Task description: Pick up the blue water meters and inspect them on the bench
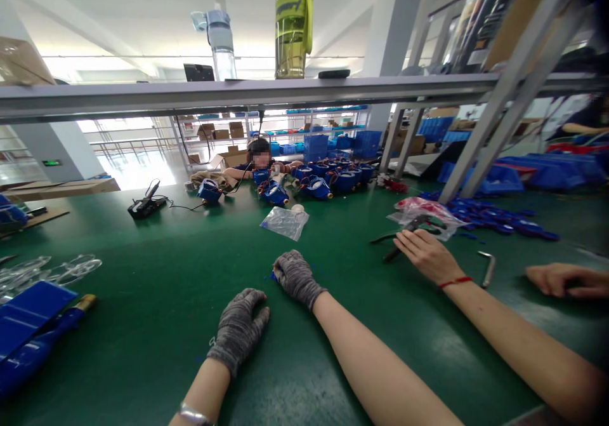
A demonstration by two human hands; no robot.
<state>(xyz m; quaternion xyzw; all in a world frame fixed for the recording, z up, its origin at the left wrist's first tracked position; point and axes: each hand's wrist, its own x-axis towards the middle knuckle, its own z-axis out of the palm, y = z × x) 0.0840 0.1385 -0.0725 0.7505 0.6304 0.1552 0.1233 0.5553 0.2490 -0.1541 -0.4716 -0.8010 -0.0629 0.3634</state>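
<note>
My left hand (239,332), in a grey knitted glove, rests on the green table (157,343), thumb apart from the curved fingers and nothing visible between them. Ahead and to its right, my right hand (299,279) wears a matching glove. Its fingers are curled down against the tabletop, and a bit of blue (273,276) shows at the fingertips; what they hold is mostly hidden. A clear plastic bag (286,223) lies just beyond my right hand.
At right, another person's hand (425,253) with a red bracelet touches dark-handled pliers (394,254); a further hand (566,280) and a hex key (488,270) lie beyond. Blue meters (316,186) stand ahead near a seated person. Blue parts (504,218) are right, a blue-handled tool (42,343) left.
</note>
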